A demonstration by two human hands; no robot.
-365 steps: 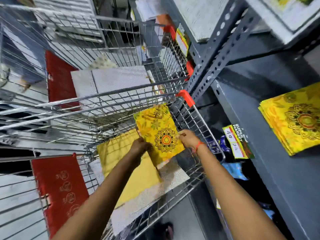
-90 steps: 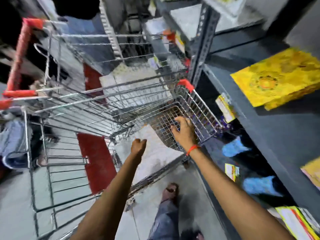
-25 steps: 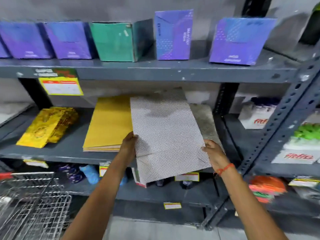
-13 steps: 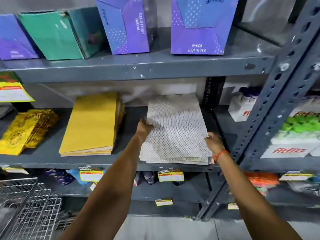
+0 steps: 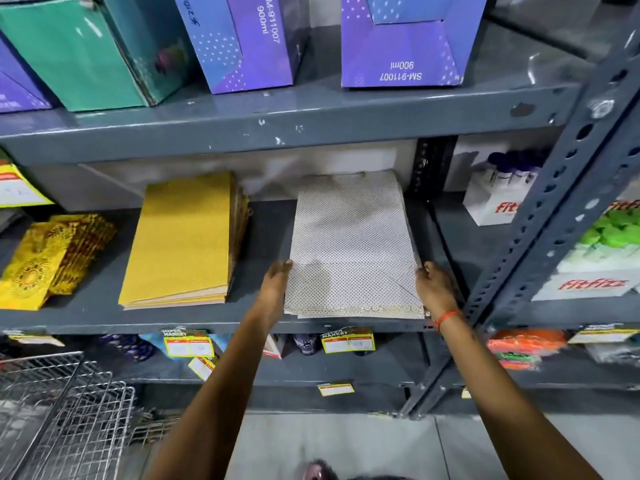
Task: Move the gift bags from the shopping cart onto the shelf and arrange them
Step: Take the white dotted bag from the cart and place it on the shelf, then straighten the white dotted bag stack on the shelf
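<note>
A stack of white dotted bags lies flat on the grey shelf, with the left hand pressed flat to its left edge and the right hand to its right edge. Left of it lie plain yellow bags and patterned yellow bags. A wire cart shows at lower left.

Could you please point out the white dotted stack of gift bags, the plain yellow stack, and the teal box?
White dotted stack of flat gift bags (image 5: 351,244), head view, middle of top bag.
Plain yellow stack of flat gift bags (image 5: 183,237), head view, top face.
Teal cardboard box (image 5: 74,57), head view, front face.
</note>
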